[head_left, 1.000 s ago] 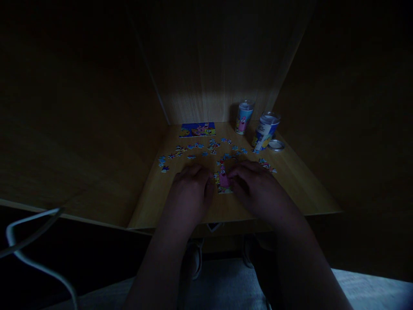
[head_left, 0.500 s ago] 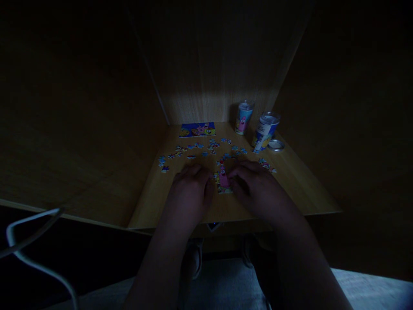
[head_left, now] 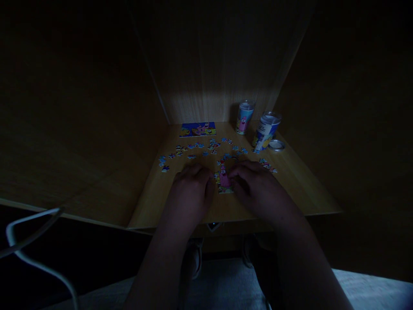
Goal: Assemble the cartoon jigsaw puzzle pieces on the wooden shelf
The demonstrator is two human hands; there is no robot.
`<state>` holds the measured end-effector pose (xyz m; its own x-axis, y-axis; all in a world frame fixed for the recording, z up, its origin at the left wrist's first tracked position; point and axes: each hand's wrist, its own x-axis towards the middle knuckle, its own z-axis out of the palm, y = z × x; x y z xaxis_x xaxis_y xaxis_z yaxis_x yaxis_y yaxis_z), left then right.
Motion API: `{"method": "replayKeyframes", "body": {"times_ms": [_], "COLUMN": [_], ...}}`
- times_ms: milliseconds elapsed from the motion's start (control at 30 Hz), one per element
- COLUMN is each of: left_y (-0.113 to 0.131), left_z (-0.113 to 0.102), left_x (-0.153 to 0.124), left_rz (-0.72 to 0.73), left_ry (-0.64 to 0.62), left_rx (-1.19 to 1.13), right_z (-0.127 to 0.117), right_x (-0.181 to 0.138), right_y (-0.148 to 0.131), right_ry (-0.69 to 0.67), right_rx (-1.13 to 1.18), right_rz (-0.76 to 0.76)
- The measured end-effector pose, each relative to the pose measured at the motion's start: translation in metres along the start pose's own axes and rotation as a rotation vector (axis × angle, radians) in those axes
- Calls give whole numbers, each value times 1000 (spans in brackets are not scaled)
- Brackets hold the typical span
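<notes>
The scene is very dark. Both my hands rest on a wooden desk (head_left: pixel 290 181) on either side of a small joined cluster of puzzle pieces (head_left: pixel 223 181) with a pink figure on it. My left hand (head_left: pixel 190 189) lies palm down just left of the cluster, its fingers curled over the desk. My right hand (head_left: pixel 258 187) lies just right of it, fingertips bent in against the cluster's edge. Whether either hand pinches a piece is hidden in the dark. Several loose puzzle pieces (head_left: pixel 193 148) are scattered beyond my hands.
A finished puzzle picture or card (head_left: pixel 197 129) lies at the back of the desk. Two printed cans (head_left: pixel 243 117) (head_left: pixel 266 129) stand at the back right, a round lid (head_left: pixel 276 145) beside them. Wooden panels wall the desk on three sides. A pale cable (head_left: pixel 35 249) hangs lower left.
</notes>
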<state>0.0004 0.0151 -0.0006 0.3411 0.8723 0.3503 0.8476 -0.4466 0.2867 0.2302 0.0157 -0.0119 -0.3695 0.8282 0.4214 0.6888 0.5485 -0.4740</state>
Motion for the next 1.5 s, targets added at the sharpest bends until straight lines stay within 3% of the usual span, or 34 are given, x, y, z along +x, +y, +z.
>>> {"method": "replayKeyframes", "body": {"times_ms": [1500], "left_y": [1], "left_z": [-1], "left_x": [0], "left_rz": [5], "left_ry": [3], "left_rx": [-11], "right_z": [0], "right_x": [0], "right_y": [0], "right_ry": [0], "right_rx": [-25], "right_rz": [-2]}}
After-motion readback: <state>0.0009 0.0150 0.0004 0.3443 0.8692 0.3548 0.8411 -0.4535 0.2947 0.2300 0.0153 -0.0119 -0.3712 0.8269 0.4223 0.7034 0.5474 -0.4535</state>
